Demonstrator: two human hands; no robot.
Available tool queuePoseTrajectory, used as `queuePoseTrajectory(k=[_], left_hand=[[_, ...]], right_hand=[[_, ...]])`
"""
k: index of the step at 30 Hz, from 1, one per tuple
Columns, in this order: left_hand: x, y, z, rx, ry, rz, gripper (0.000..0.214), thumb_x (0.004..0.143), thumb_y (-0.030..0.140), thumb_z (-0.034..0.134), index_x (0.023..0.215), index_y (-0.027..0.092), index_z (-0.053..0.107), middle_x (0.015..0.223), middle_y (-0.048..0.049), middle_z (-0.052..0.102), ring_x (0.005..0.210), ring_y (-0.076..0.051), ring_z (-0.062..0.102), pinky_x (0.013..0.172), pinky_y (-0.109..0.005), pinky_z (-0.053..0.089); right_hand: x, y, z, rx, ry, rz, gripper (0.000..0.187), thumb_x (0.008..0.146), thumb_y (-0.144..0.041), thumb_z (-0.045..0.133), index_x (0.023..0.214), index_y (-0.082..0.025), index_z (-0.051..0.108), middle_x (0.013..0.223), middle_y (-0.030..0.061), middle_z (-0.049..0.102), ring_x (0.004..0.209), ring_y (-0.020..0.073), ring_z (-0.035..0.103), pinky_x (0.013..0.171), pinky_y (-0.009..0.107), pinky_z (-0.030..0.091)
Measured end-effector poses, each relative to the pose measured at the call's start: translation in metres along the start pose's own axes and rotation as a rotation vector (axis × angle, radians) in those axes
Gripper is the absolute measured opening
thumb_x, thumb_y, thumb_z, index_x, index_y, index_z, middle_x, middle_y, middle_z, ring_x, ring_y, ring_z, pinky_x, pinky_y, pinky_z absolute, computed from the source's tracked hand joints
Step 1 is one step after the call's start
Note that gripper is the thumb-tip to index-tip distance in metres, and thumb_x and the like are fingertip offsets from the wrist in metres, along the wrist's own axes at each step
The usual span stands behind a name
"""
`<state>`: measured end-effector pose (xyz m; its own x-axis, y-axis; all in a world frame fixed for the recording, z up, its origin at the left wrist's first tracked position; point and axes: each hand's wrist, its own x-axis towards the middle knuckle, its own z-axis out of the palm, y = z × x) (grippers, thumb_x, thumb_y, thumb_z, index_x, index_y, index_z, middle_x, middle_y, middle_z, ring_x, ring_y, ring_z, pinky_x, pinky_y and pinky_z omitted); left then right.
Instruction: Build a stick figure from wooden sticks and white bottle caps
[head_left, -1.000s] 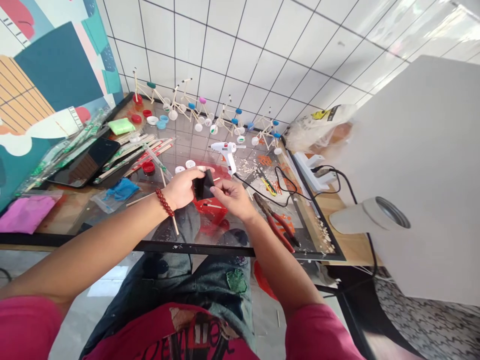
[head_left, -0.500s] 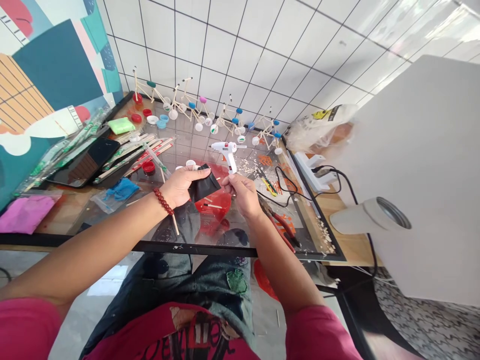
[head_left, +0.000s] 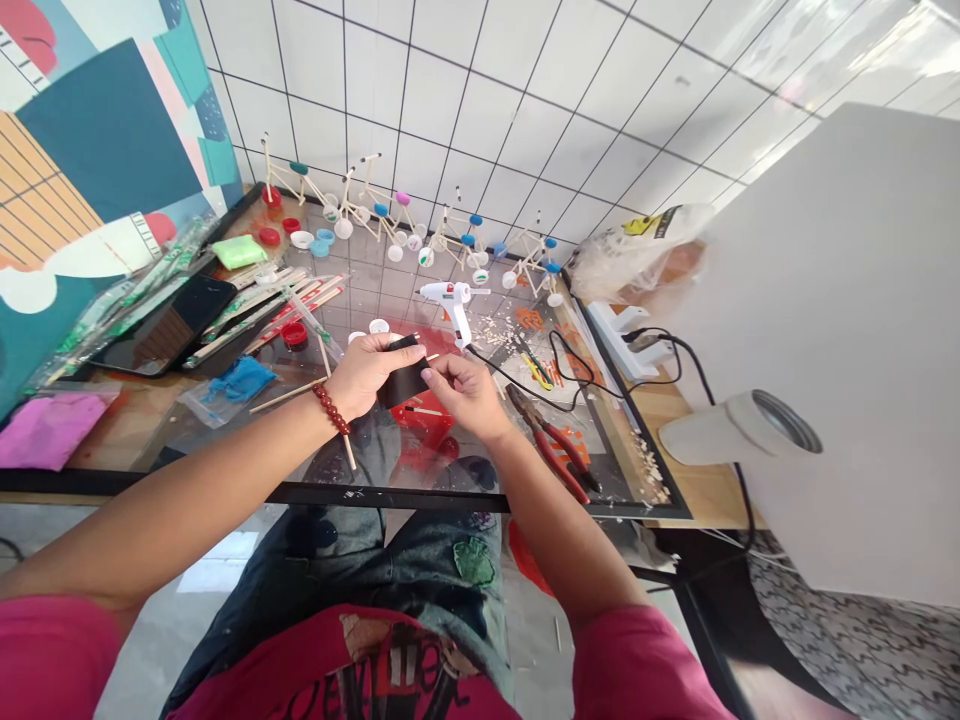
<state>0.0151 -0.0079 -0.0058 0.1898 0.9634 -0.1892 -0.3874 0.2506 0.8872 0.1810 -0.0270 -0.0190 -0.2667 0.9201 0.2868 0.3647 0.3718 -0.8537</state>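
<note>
My left hand (head_left: 365, 373), with a red bead bracelet on its wrist, grips a small black sheet (head_left: 403, 380) above the glass table (head_left: 480, 470). My right hand (head_left: 466, 393) is closed beside it, its fingertips pinching at the sheet's right edge. Both hands hover over a red piece (head_left: 424, 415) with a thin wooden stick lying on it. A white glue gun (head_left: 451, 303) stands just beyond the hands.
Red-handled pliers (head_left: 553, 447) lie right of my right hand. Several stick-and-bottle-cap bicycle models (head_left: 420, 235) line the tiled wall. A dark tablet (head_left: 171, 323), packets of sticks (head_left: 277, 305), loose caps and a power strip (head_left: 626, 340) with a black cable lie around. A white lamp (head_left: 739, 425) stands at right.
My right hand lifted away toward the glue gun half a second ago and has come back to the black sheet. The left hand tilted the sheet and brought it level again.
</note>
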Motion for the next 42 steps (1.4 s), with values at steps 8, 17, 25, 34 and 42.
queuePoseTrajectory(k=[8, 17, 25, 34, 42], left_hand=[[-0.001, -0.009, 0.001, 0.126, 0.014, 0.182, 0.029, 0.057, 0.038, 0.089, 0.068, 0.016, 0.075, 0.068, -0.0001, 0.067, 0.065, -0.012, 0.056, 0.064, -0.024, 0.045], [-0.012, 0.001, 0.002, 0.514, -0.035, 0.477, 0.011, 0.075, 0.029, 0.076, 0.070, 0.020, 0.075, 0.073, -0.0003, 0.068, 0.074, -0.015, 0.056, 0.075, -0.024, 0.045], [-0.010, -0.003, 0.007, 0.134, 0.044, 0.281, 0.021, 0.062, 0.034, 0.087, 0.062, 0.019, 0.072, 0.061, 0.0008, 0.059, 0.062, -0.013, 0.052, 0.058, -0.025, 0.045], [-0.009, 0.007, 0.017, -0.077, 0.085, 0.152, 0.031, 0.049, 0.029, 0.094, 0.057, 0.014, 0.068, 0.060, 0.0006, 0.060, 0.058, -0.010, 0.055, 0.057, -0.024, 0.050], [0.013, 0.009, -0.007, -0.049, 0.302, 0.241, 0.043, 0.048, 0.042, 0.093, 0.065, 0.014, 0.066, 0.060, 0.0011, 0.063, 0.053, -0.012, 0.058, 0.049, -0.023, 0.046]], right_hand=[[-0.002, -0.004, 0.003, -0.099, 0.029, -0.085, 0.038, 0.094, -0.047, 0.046, 0.067, -0.021, 0.046, 0.061, -0.0038, 0.046, 0.060, 0.0111, 0.041, 0.061, 0.026, 0.035], [-0.004, -0.009, 0.005, -0.133, 0.074, -0.092, 0.041, 0.097, -0.051, 0.040, 0.069, -0.022, 0.045, 0.063, -0.0025, 0.045, 0.061, 0.0124, 0.041, 0.061, 0.027, 0.033], [0.000, -0.013, 0.014, -0.504, 0.220, -0.252, 0.039, 0.097, -0.034, 0.042, 0.061, -0.023, 0.035, 0.057, -0.0012, 0.040, 0.059, 0.0152, 0.040, 0.067, 0.032, 0.030], [0.003, -0.009, 0.007, -0.460, 0.215, -0.189, 0.054, 0.092, -0.057, 0.060, 0.054, -0.022, 0.040, 0.056, 0.0006, 0.044, 0.063, 0.0166, 0.044, 0.071, 0.032, 0.032], [-0.011, 0.013, -0.115, -0.927, 0.376, 0.430, 0.026, 0.090, -0.040, 0.060, 0.093, -0.016, 0.070, 0.094, 0.0106, 0.070, 0.090, 0.0232, 0.062, 0.077, 0.030, 0.041]])
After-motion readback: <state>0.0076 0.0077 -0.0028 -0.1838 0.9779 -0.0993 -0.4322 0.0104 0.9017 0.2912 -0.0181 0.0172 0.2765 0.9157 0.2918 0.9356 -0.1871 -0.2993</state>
